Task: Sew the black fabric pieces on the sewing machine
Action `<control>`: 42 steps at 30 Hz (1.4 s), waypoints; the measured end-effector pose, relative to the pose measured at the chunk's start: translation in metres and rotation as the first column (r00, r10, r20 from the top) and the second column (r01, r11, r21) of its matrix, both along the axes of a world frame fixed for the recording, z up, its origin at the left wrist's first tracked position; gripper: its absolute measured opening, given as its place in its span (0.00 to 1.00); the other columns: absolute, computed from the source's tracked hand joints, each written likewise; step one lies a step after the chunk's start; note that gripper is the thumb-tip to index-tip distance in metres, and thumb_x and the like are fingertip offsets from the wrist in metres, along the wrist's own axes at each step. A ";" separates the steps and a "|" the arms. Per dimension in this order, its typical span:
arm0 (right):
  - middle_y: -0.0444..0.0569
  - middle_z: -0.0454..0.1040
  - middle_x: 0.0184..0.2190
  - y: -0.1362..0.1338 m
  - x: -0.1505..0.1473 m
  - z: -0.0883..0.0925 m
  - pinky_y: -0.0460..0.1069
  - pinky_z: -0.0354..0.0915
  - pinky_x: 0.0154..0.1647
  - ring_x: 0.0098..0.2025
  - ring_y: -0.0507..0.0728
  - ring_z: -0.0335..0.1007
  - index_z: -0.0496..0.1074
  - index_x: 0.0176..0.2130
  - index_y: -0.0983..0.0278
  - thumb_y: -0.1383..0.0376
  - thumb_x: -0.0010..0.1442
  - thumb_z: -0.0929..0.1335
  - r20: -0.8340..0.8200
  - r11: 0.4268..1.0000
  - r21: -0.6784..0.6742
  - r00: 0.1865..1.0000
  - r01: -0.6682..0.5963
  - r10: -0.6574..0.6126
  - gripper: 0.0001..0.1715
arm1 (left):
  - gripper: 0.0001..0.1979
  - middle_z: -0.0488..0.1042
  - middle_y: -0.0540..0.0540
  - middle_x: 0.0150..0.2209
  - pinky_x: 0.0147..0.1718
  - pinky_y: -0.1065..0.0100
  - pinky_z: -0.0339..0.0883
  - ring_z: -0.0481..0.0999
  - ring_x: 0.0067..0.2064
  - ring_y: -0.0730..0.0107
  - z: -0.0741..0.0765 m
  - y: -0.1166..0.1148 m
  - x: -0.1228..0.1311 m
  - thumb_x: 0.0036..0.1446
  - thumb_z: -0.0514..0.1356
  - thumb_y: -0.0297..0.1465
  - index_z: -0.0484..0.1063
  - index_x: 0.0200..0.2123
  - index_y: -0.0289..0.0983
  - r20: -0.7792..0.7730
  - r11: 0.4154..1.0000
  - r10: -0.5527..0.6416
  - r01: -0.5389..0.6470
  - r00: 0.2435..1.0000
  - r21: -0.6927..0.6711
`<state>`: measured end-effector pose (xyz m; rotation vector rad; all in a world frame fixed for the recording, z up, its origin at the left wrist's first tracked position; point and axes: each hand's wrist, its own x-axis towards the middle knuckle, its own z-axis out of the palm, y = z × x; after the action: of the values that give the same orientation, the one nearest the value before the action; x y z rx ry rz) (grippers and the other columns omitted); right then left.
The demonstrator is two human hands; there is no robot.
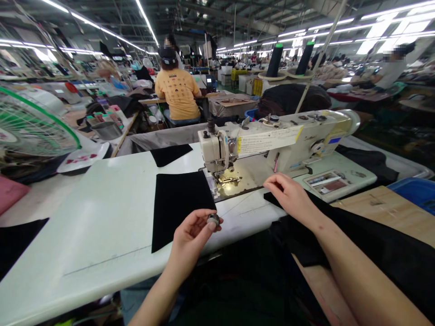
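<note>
Between the thumb and fingers of my left hand (195, 233) is a small round metal bobbin case (213, 219), held over the front edge of the white table (102, 226). A thin thread (241, 201) runs from it toward my right hand (285, 192), whose thumb and fingertips are pinched together on the thread's far end. Behind my hands stands a white sewing machine (288, 136), its needle area lit over the metal plate. A black fabric piece (180, 203) lies flat left of the needle, with a smaller black piece (171, 154) behind it.
A green-rimmed fan (37, 122) stands at the left. More black fabric (374, 240) hangs under my right forearm, beside a wooden board (390, 213) and a blue bin (414, 192). Thread cones (274, 61) rise behind the machine. A person in a yellow shirt (178, 93) sits ahead.
</note>
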<state>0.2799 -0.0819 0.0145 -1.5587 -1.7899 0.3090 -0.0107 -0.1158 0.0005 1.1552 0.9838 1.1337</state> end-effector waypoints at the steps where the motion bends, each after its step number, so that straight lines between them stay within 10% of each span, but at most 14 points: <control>1: 0.49 0.74 0.35 0.002 0.006 -0.001 0.53 0.65 0.41 0.38 0.59 0.72 0.71 0.35 0.61 0.61 0.67 0.63 0.071 0.998 0.011 0.996 0.057 -0.057 0.11 | 0.13 0.82 0.45 0.34 0.38 0.72 0.73 0.79 0.34 0.71 0.001 0.000 0.001 0.55 0.69 0.35 0.77 0.41 0.36 0.025 0.999 0.000 0.001 1.000 -0.045; 5: 0.59 0.73 0.45 -0.001 0.006 0.003 0.58 0.68 0.46 0.44 0.64 0.73 0.73 0.43 0.65 0.66 0.67 0.60 0.149 0.963 0.135 0.956 0.234 -0.253 0.13 | 0.16 0.82 0.44 0.35 0.36 0.73 0.70 0.77 0.32 0.73 0.002 -0.001 0.008 0.55 0.69 0.38 0.76 0.43 0.34 0.071 0.986 0.001 0.010 0.997 -0.166; 11: 0.53 0.71 0.54 -0.043 -0.065 0.025 0.57 0.67 0.57 0.55 0.62 0.69 0.69 0.56 0.61 0.57 0.62 0.72 0.100 0.908 0.153 0.920 -0.391 0.379 0.25 | 0.16 0.81 0.46 0.34 0.36 0.73 0.68 0.76 0.33 0.72 0.003 -0.005 0.029 0.53 0.71 0.38 0.78 0.42 0.35 0.087 0.986 -0.010 0.024 0.996 -0.163; 15: 0.55 0.74 0.50 -0.057 -0.085 0.025 0.61 0.64 0.58 0.54 0.63 0.68 0.70 0.52 0.65 0.68 0.65 0.69 0.264 0.876 0.252 0.900 -0.412 0.347 0.16 | 0.14 0.81 0.46 0.35 0.40 0.71 0.68 0.77 0.38 0.69 0.008 -0.011 0.036 0.53 0.70 0.38 0.78 0.41 0.37 0.092 0.985 -0.070 0.083 0.993 -0.148; 21: 0.52 0.70 0.55 -0.062 -0.074 0.036 0.57 0.62 0.61 0.59 0.59 0.64 0.72 0.49 0.60 0.64 0.62 0.73 -0.053 0.863 0.237 0.881 -0.446 0.470 0.15 | 0.20 0.79 0.43 0.45 0.36 0.71 0.64 0.70 0.35 0.71 0.030 -0.004 0.014 0.58 0.66 0.40 0.76 0.52 0.41 0.054 0.995 -0.010 0.004 0.998 0.099; 27: 0.50 0.68 0.58 -0.070 -0.075 0.046 0.56 0.60 0.63 0.63 0.59 0.61 0.73 0.50 0.57 0.62 0.64 0.72 -0.177 0.842 0.144 0.824 -0.520 0.539 0.14 | 0.18 0.76 0.43 0.37 0.35 0.71 0.65 0.71 0.34 0.71 0.032 -0.011 0.006 0.52 0.70 0.38 0.79 0.43 0.35 0.411 0.821 -0.439 0.542 0.799 -0.178; 36: 0.52 0.70 0.58 -0.076 -0.094 0.035 0.58 0.65 0.62 0.60 0.61 0.67 0.74 0.52 0.56 0.57 0.59 0.75 -0.313 0.794 0.000 0.754 -0.608 0.577 0.22 | 0.17 0.73 0.45 0.33 0.29 0.76 0.67 0.71 0.29 0.76 -0.005 -0.051 -0.019 0.46 0.74 0.39 0.80 0.36 0.33 0.646 0.796 -0.246 0.531 0.723 -0.291; 39: 0.54 0.71 0.58 -0.058 -0.086 0.018 0.60 0.64 0.62 0.61 0.63 0.67 0.74 0.52 0.57 0.56 0.60 0.73 -0.286 0.880 0.045 0.838 -0.473 0.465 0.21 | 0.19 0.74 0.46 0.32 0.28 0.78 0.68 0.72 0.29 0.77 -0.029 -0.076 -0.054 0.42 0.76 0.38 0.80 0.37 0.35 0.609 0.780 -0.017 0.392 0.793 -0.489; 42: 0.54 0.72 0.55 -0.031 -0.071 -0.009 0.61 0.63 0.62 0.58 0.62 0.69 0.75 0.49 0.59 0.58 0.64 0.71 -0.218 0.958 0.098 0.934 -0.268 0.283 0.14 | 0.20 0.78 0.46 0.36 0.33 0.78 0.73 0.77 0.33 0.75 -0.066 -0.100 -0.098 0.40 0.78 0.33 0.80 0.38 0.37 0.440 0.635 0.316 0.157 0.841 -0.757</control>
<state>0.2088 -0.1129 0.0052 -1.1709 -1.8126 0.5365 -0.1089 -0.2153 -0.0657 0.0494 0.9183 0.8629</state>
